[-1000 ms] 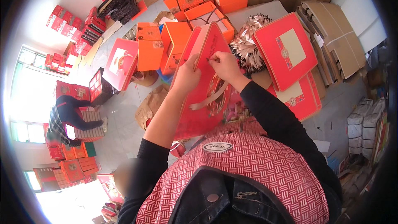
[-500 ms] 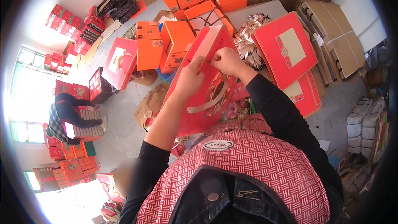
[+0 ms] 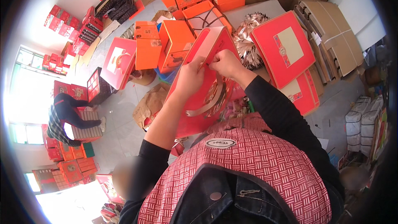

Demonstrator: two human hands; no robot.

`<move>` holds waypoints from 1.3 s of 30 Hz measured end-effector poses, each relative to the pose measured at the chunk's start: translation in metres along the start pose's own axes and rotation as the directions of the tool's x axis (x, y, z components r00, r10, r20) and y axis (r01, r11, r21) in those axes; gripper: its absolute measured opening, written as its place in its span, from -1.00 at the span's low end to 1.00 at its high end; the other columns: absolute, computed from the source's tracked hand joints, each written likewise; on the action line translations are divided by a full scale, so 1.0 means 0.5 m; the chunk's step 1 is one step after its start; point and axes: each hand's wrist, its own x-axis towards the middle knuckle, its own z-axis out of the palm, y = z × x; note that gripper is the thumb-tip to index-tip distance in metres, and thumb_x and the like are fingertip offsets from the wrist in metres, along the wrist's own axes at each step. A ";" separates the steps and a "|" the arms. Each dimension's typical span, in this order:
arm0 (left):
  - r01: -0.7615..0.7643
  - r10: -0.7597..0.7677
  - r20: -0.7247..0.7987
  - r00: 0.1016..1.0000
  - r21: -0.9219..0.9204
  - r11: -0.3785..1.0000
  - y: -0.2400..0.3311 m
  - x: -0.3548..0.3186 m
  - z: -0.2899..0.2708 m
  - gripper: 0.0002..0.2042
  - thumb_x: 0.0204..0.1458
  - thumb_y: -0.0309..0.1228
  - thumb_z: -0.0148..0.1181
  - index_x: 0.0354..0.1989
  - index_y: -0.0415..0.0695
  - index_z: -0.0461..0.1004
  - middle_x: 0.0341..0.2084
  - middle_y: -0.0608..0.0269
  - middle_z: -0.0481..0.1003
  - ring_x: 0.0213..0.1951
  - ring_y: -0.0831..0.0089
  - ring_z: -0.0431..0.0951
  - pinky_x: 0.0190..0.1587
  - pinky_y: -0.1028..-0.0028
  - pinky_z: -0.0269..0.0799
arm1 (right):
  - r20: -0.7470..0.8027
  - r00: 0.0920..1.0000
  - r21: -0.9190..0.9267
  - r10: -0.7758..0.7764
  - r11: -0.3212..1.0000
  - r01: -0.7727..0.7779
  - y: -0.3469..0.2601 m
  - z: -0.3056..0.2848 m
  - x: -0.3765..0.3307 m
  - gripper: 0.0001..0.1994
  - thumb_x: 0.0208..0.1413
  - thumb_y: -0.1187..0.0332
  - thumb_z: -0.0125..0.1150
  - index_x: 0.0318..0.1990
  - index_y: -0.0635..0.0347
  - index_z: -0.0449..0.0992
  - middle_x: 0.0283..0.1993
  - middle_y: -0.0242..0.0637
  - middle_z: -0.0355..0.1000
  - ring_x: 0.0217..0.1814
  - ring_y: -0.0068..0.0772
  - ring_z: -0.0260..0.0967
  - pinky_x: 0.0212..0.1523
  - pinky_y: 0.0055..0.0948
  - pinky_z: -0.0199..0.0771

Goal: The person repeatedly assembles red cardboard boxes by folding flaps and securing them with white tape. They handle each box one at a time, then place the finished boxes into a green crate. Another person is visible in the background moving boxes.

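A red cardboard gift bag (image 3: pixel 188 127) stands tilted in front of me, its top edge turned up toward my hands. My left hand (image 3: pixel 191 76) is closed on that upper edge, thumb on the near side. Just to its right, my right hand (image 3: pixel 226 64) pinches close against the panel; what its fingertips hold is too small to make out. Below the hands a pale, shiny ribbon (image 3: pixel 204 110) loops across the bag's printed front. Its upper part runs toward my right hand.
Orange boxes (image 3: pixel 148 52) stand beyond the bag, with shiny bunched ribbons (image 3: pixel 248 43) beside them. Red printed panels (image 3: pixel 284 49) lie at the right, near bundled cardboard (image 3: pixel 331 33). At far left a person (image 3: pixel 68 114) bends over stacked boxes. A crumpled brown paper bag (image 3: pixel 151 103) sits nearby.
My right hand has shifted slightly down and its fingers have moved a little at the panel. The ribbon loop hangs a bit differently. My left hand keeps its hold on the bag.
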 end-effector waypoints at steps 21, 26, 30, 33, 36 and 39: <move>0.139 -0.202 -0.023 0.979 -0.650 0.748 -0.008 -0.004 0.038 -0.80 0.12 -0.41 -0.10 -0.20 -0.26 0.40 -0.32 0.19 0.48 -0.30 0.57 0.43 -0.22 0.53 0.34 | 0.140 0.979 0.490 0.151 0.848 -0.201 0.002 -0.013 -0.039 -0.89 -0.04 0.49 0.12 -0.51 0.37 0.45 -0.60 -0.26 0.41 -0.54 -0.50 0.39 -0.54 -0.58 0.34; 0.163 -0.182 0.003 0.983 -0.459 0.874 -0.068 0.032 0.078 -0.74 0.15 -0.32 -0.13 -0.21 -0.22 0.43 -0.36 0.24 0.46 -0.28 0.47 0.41 -0.20 0.44 0.35 | 0.144 0.988 0.298 -0.060 0.954 0.014 0.059 0.006 -0.037 -0.93 0.04 0.47 0.11 -0.40 0.30 0.46 -0.57 -0.34 0.38 -0.54 -0.59 0.32 -0.56 -0.60 0.28; 0.054 0.031 0.165 0.986 -0.483 0.874 -0.091 0.039 0.096 -0.75 0.13 -0.31 -0.11 -0.26 -0.21 0.45 -0.41 0.25 0.46 -0.32 0.47 0.41 -0.24 0.41 0.35 | 0.025 0.985 0.024 -0.171 0.985 0.171 0.034 -0.004 -0.082 -0.86 -0.01 0.48 0.14 -0.28 0.33 0.48 -0.40 -0.30 0.47 -0.37 -0.57 0.36 -0.34 -0.55 0.35; 0.194 -0.108 0.292 0.950 -0.286 0.938 -0.056 0.040 0.101 -0.73 0.10 -0.29 -0.11 -0.36 -0.20 0.48 -0.48 0.17 0.48 -0.38 0.41 0.45 -0.30 0.35 0.37 | -0.024 0.978 0.017 -0.208 0.978 0.209 0.066 -0.016 -0.079 -0.88 0.04 0.42 0.12 -0.43 0.32 0.44 -0.54 -0.34 0.39 -0.55 -0.58 0.31 -0.55 -0.58 0.30; 0.303 -0.300 0.070 0.951 -0.393 0.868 -0.042 0.014 0.146 -0.74 0.03 -0.36 -0.10 -0.42 -0.26 0.49 -0.58 -0.01 0.49 -0.50 0.23 0.53 -0.42 0.30 0.44 | 0.107 0.994 0.128 0.017 0.991 -0.031 0.049 -0.032 -0.087 -0.71 0.15 0.23 -0.01 -0.47 0.28 0.41 -0.62 -0.44 0.31 -0.59 -0.64 0.19 -0.57 -0.54 0.22; 0.377 -0.547 0.098 0.832 -0.822 0.426 -0.035 0.008 0.188 -0.77 0.04 -0.42 -0.12 -0.47 -0.28 0.46 -0.64 0.11 0.45 -0.63 0.31 0.46 -0.59 0.34 0.36 | 0.127 0.991 0.326 0.047 0.941 -0.087 0.075 -0.024 -0.071 -0.63 0.21 0.14 -0.11 -0.43 0.28 0.43 -0.54 -0.45 0.34 -0.52 -0.64 0.24 -0.50 -0.56 0.27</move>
